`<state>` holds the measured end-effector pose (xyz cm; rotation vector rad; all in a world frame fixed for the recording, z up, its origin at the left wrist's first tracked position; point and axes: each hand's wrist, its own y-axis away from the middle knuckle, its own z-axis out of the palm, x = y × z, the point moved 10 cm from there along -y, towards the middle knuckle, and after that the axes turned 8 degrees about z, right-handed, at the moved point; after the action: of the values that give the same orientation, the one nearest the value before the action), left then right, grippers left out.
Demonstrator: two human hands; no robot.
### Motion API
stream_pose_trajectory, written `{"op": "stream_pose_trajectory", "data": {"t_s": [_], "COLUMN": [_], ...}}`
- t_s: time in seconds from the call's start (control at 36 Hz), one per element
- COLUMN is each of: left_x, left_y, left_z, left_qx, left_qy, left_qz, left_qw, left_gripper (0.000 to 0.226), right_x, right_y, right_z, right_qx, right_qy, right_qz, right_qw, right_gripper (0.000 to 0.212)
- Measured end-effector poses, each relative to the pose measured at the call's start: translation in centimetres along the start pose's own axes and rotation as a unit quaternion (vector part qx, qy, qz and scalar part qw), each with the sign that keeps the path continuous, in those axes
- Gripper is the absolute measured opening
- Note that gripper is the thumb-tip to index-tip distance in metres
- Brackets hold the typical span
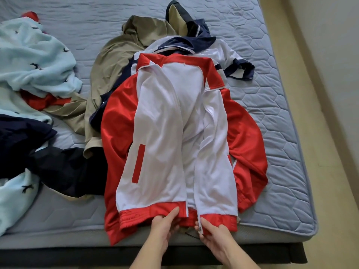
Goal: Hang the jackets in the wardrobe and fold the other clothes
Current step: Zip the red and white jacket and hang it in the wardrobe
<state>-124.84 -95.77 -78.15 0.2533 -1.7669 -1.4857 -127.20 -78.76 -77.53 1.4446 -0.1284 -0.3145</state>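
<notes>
A red and white track jacket (165, 133) lies front up on the blue quilted mattress (281, 152), collar away from me, its zip undone. My left hand (165, 228) grips the red hem band left of the zip. On the other side my right hand (211, 233) pinches the bottom end of the zip with its metal slider. Under the jacket's top lie a navy and white jacket (194, 45) and a khaki garment (114, 61).
At the left is a heap: a light blue fleece with dark bird prints (35, 61), a dark navy garment (64, 169) and a bit of red cloth (42, 101). The mattress edge runs along the right, with beige floor (334, 133) beyond.
</notes>
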Motion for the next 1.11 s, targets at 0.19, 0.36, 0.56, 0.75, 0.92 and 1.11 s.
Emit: {"op": "stream_pose_trajectory", "data": {"t_s": [0.19, 0.36, 0.56, 0.75, 0.92, 1.11], "left_x": [0.4, 0.5, 2.9, 6.6, 7.7, 8.3], "left_y": [0.4, 1.3, 3.6, 5.3, 6.3, 7.2], "left_z": [2.1, 2.8, 2.7, 2.3, 3.3, 4.0], "left_qx": [-0.049, -0.079, -0.079, -0.035, -0.018, -0.017], "left_qy": [0.011, -0.005, -0.113, -0.089, -0.072, -0.080], "left_qz": [-0.016, -0.012, 0.113, 0.251, 0.303, 0.341], "left_qw": [0.999, 0.997, 0.984, 0.963, 0.950, 0.936], "left_gripper": [0.020, 0.019, 0.031, 0.026, 0.039, 0.051], "right_x": [-0.2, -0.5, -0.5, -1.1, -1.2, -1.7], "right_y": [0.8, 1.4, 2.8, 3.7, 4.4, 4.9], "right_z": [1.0, 1.4, 3.2, 3.6, 4.6, 5.7], "right_qx": [-0.039, -0.060, -0.124, -0.127, -0.138, -0.151], "right_qy": [0.034, 0.030, 0.013, -0.010, -0.016, -0.061], "right_qz": [0.008, -0.003, -0.015, -0.051, -0.072, -0.086], "right_qw": [0.999, 0.998, 0.992, 0.991, 0.988, 0.983], "right_gripper": [0.010, 0.009, 0.015, 0.011, 0.012, 0.011]}}
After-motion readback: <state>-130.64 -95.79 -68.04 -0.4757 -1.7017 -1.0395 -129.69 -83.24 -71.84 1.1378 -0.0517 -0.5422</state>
